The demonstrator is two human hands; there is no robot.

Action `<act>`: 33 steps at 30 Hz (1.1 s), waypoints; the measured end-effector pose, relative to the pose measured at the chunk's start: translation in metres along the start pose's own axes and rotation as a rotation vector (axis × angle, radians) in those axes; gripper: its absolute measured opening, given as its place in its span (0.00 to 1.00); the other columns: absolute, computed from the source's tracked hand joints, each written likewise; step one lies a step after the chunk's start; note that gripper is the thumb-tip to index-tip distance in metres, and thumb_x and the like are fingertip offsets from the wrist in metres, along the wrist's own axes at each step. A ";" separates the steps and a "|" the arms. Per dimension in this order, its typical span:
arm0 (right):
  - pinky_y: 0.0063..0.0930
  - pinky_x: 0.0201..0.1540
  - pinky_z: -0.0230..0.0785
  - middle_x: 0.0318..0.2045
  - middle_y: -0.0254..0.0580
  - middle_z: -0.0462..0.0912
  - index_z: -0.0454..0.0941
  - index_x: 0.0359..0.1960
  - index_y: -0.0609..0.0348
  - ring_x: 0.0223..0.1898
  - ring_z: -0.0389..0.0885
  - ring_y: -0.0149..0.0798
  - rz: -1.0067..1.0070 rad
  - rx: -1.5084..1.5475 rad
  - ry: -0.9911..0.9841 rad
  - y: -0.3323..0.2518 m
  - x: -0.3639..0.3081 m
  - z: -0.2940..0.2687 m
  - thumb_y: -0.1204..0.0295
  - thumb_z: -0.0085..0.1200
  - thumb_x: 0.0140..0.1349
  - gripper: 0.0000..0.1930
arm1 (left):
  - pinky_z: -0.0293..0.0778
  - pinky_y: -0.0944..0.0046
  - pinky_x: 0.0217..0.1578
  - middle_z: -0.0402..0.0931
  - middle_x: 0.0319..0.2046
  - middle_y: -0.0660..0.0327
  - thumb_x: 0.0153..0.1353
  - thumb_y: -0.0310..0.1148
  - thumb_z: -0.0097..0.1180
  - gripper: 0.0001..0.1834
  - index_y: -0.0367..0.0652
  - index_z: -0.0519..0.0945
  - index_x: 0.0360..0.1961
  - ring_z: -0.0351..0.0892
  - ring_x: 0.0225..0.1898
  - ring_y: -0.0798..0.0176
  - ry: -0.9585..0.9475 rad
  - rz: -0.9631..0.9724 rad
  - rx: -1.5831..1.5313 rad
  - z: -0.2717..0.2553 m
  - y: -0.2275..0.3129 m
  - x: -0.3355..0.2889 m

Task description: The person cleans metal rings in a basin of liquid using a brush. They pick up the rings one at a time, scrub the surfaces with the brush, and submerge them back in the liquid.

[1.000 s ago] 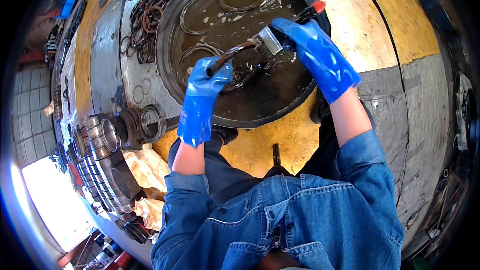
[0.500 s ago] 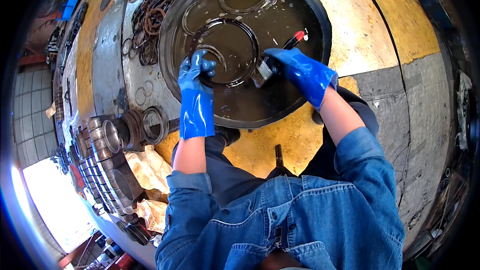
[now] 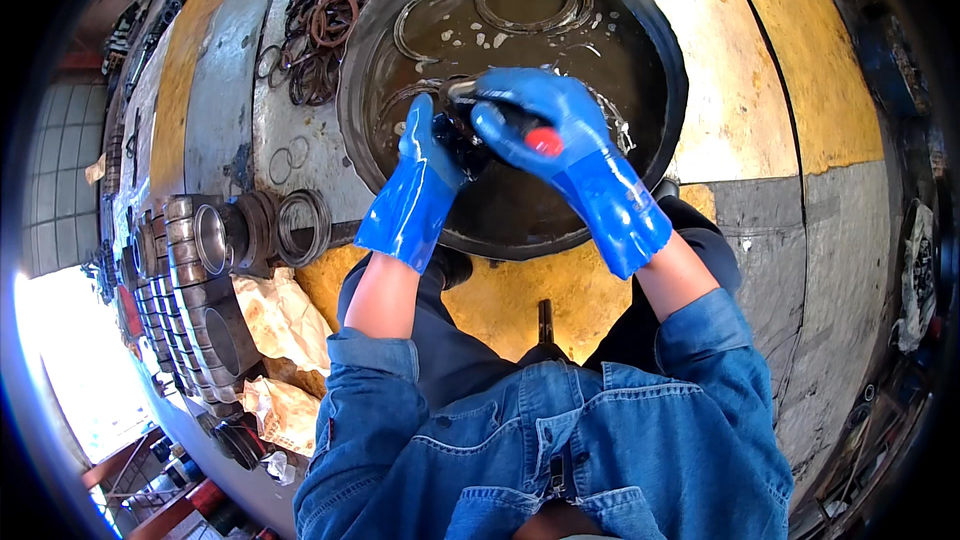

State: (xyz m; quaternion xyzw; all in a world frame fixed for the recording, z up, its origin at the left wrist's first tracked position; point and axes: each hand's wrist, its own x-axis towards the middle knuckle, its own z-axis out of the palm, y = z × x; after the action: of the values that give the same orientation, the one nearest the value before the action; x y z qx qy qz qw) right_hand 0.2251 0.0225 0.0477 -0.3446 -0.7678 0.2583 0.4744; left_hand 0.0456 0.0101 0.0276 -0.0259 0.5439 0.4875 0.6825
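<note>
Both my hands wear long blue rubber gloves over a round dark tub (image 3: 672,120) of murky brown liquid. My left hand (image 3: 425,170) is closed on a dark, wet metal ring (image 3: 462,145), most of which is hidden behind the hands. My right hand (image 3: 560,125) grips a paintbrush (image 3: 544,142) by its dark handle; the red handle end shows against the glove. The brush head lies at the ring, blurred and partly covered by the glove. Farther off in the liquid rest several thin rings (image 3: 482,0), partly under the surface.
A heap of rusty brown rings (image 3: 335,20) lies left of the tub. Metal cylinder sleeves (image 3: 200,290) stand in rows at lower left, with a coil of thin rings (image 3: 303,225) beside them. Crumpled brown paper (image 3: 285,315) lies nearby. Yellow and grey floor plates (image 3: 765,205) surround the tub.
My right hand has moved left with the paintbrush, up against the ring by my left hand. The ring, earlier seen as a wide circle, is now mostly hidden. My left hand has shifted slightly right.
</note>
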 end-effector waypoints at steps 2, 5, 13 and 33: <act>0.39 0.45 0.84 0.47 0.50 0.88 0.86 0.49 0.51 0.42 0.89 0.55 -0.214 -0.032 -0.122 -0.001 0.005 0.006 0.70 0.68 0.58 0.16 | 0.73 0.42 0.62 0.80 0.59 0.53 0.71 0.69 0.38 0.40 0.47 0.80 0.62 0.79 0.59 0.46 -0.048 0.057 0.085 -0.007 0.000 0.004; 0.42 0.34 0.82 0.42 0.40 0.86 0.82 0.43 0.47 0.35 0.89 0.48 -0.270 -0.246 -0.186 -0.009 0.001 0.012 0.70 0.67 0.50 0.16 | 0.70 0.49 0.66 0.79 0.61 0.52 0.74 0.63 0.42 0.37 0.43 0.76 0.66 0.79 0.60 0.49 -0.109 0.037 0.033 -0.005 0.003 -0.007; 0.32 0.26 0.81 0.31 0.41 0.85 0.84 0.42 0.56 0.26 0.87 0.41 -0.354 -0.368 -0.386 -0.032 -0.024 -0.009 0.71 0.66 0.52 0.14 | 0.81 0.54 0.52 0.85 0.45 0.51 0.72 0.47 0.58 0.20 0.41 0.82 0.51 0.86 0.45 0.53 -0.143 0.104 0.328 -0.031 -0.007 0.012; 0.28 0.49 0.77 0.44 0.40 0.88 0.85 0.50 0.62 0.43 0.84 0.32 0.942 0.708 0.143 0.040 -0.064 -0.046 0.60 0.67 0.66 0.19 | 0.79 0.58 0.32 0.87 0.43 0.50 0.75 0.37 0.48 0.15 0.37 0.81 0.45 0.85 0.34 0.56 0.021 0.270 -0.151 -0.060 0.035 0.037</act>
State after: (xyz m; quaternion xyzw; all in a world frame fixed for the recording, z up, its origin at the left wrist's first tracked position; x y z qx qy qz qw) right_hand 0.2978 0.0013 0.0025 -0.4855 -0.3652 0.6578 0.4452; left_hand -0.0241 0.0184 -0.0074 -0.0091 0.5113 0.6139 0.6013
